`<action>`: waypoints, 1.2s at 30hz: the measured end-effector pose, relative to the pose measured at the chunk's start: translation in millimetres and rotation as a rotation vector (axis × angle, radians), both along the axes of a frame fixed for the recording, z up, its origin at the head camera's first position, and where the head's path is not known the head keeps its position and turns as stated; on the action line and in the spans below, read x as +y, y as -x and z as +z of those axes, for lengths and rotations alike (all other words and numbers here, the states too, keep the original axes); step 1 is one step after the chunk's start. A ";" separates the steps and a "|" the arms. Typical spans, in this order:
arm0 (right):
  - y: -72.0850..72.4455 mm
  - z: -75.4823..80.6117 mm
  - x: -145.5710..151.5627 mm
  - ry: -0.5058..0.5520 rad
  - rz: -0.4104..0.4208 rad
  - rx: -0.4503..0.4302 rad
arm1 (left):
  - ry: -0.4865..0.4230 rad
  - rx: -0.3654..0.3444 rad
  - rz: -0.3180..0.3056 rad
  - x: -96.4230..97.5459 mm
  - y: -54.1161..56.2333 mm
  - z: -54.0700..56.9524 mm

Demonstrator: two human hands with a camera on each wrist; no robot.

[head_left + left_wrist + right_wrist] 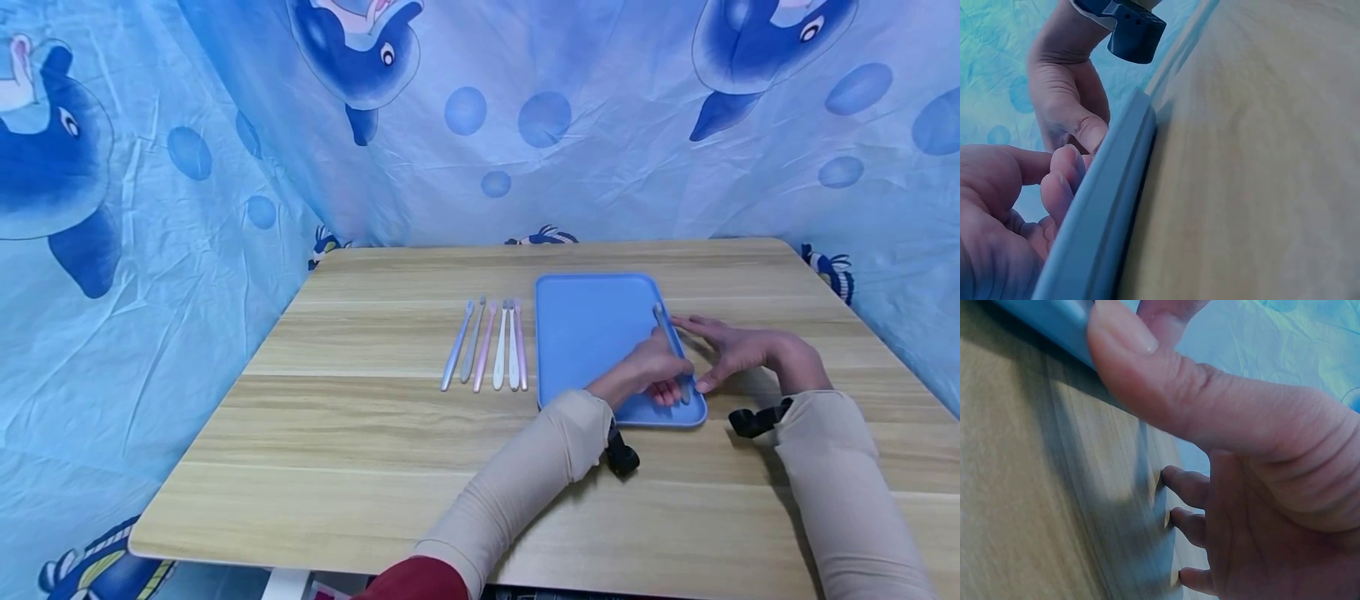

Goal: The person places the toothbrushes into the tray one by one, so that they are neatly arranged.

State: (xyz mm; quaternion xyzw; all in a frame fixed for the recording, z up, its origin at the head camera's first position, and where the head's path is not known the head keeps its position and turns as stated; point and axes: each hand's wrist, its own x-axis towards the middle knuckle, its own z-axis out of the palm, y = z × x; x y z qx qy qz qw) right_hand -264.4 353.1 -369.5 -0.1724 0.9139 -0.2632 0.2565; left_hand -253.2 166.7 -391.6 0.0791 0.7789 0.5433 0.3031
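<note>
Fingers (663, 393) of left hand (651, 364), head view: curled round gray toothbrush (662, 318), inside blue tray (592, 325), beside its right wall. Toothbrush axis: roughly parallel to that wall. Nearer hand: left. Right hand (750, 350): spread, outside tray, thumb against right rim. Left of tray: six toothbrushes (502, 346), side by side. Left wrist view: toothbrush hidden behind tray wall; exact grip not discernible. Right wrist view: thumb at tray edge, nothing gripped.

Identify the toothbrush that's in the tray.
The grey toothbrush along the blue tray's right edge, partly covered by the left hand; the other six toothbrushes lie on the table.
</note>
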 end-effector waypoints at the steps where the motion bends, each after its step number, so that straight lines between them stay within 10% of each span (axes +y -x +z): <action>1: -0.1 -0.1 0.1 -0.001 0.000 0.001 | 0.005 0.008 0.002 -0.3 -0.2 0.8; 36: -0.1 0.4 -1.4 -0.018 -0.030 -0.015 | 0.083 0.196 -0.091 -28.1 -8.8 47.3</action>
